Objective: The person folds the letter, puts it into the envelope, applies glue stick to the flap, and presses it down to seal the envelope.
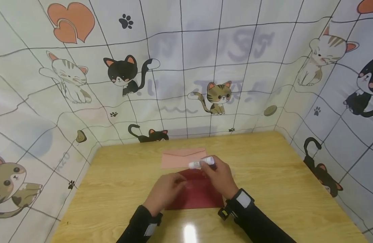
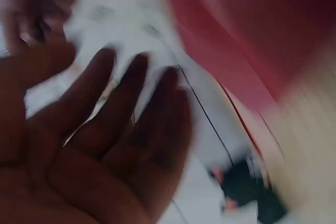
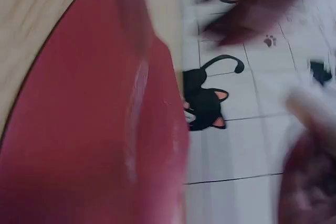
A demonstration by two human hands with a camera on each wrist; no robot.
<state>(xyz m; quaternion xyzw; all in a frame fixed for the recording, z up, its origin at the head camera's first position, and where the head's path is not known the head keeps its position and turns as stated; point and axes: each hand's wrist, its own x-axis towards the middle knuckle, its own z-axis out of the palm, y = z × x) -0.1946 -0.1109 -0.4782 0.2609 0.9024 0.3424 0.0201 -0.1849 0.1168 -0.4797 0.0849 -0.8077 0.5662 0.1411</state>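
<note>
A dark red envelope (image 1: 201, 197) lies on the table, its flap (image 1: 190, 174) pointing away from me. In the right wrist view a shiny streak runs along the envelope (image 3: 79, 129) near the fold. My right hand (image 1: 221, 177) grips a small white glue stick (image 1: 201, 162) between thumb and fingers, above the flap. Whether its cap is on cannot be told. My left hand (image 1: 166, 190) is over the envelope's left side. In the left wrist view the left hand (image 2: 115, 135) has loosely extended fingers and nothing in them.
Behind the red envelope lies a pink envelope (image 1: 181, 159) on the wooden table (image 1: 122, 189). A white cloth with cat drawings and grid lines (image 1: 174, 77) hangs around the table's back and sides. Both wrists wear black straps with devices.
</note>
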